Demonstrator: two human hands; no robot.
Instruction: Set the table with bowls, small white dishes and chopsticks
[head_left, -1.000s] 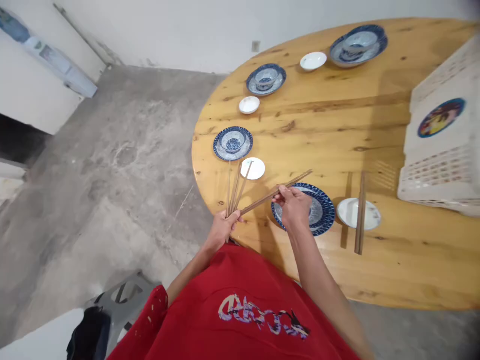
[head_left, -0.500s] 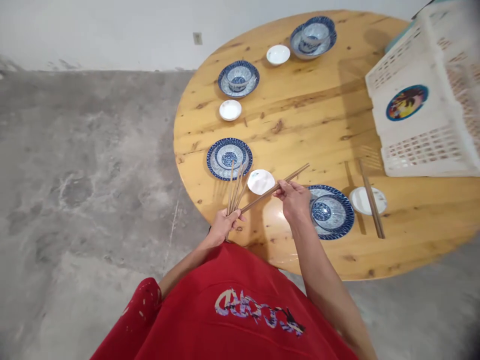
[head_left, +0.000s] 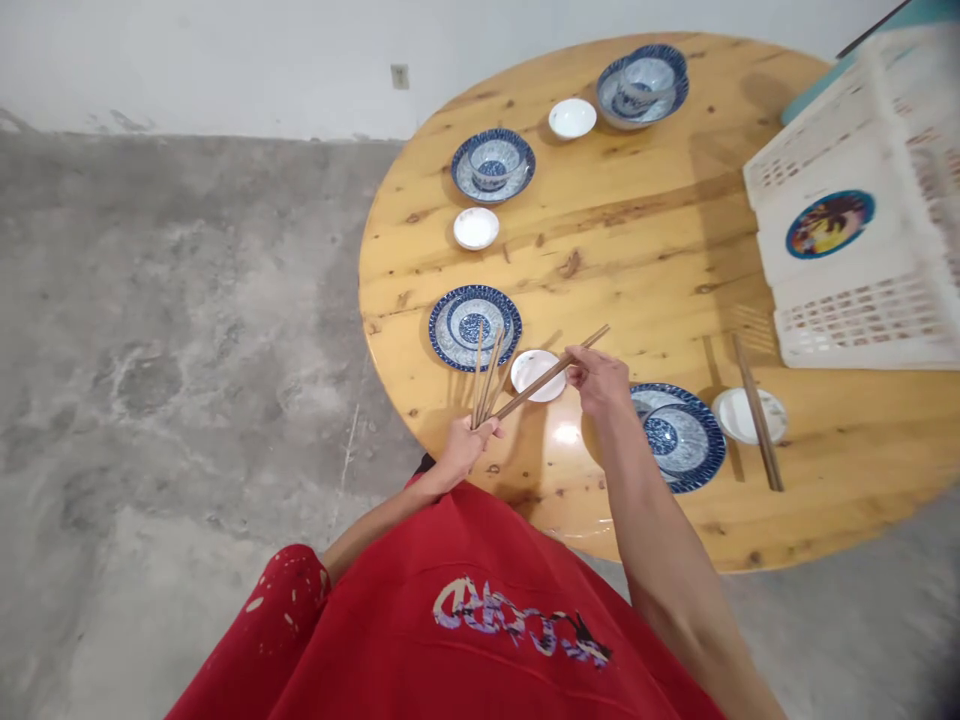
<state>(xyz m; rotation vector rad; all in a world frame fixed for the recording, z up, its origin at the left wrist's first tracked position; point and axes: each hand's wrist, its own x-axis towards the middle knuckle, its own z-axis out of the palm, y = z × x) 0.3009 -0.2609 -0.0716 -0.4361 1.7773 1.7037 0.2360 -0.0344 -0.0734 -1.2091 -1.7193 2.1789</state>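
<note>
My left hand (head_left: 466, 448) is closed around the lower ends of a fanned bunch of chopsticks (head_left: 490, 380), just off the near left edge of the round table. My right hand (head_left: 600, 378) pinches a pair of brown chopsticks (head_left: 553, 372) near the upper end; their lower end meets my left fingers. Beneath that pair lies a small white dish (head_left: 529, 366). A blue-patterned plate with a bowl (head_left: 472, 328) stands behind the bunch. Beside my right wrist sits another blue-patterned plate (head_left: 709, 455) with a bowl, partly covered by my forearm.
On the wooden table (head_left: 630, 260), chopsticks (head_left: 759, 415) lie across a white dish (head_left: 731, 415) at right. Farther back are more blue-patterned plates (head_left: 457, 180) with bowls and white dishes (head_left: 476, 229). A white plastic basket (head_left: 832, 290) takes up the right side.
The view has shifted, so the table appears lower and farther right. My right hand has moved slightly away from me with its chopsticks. The bunch in my left hand looks less spread.
</note>
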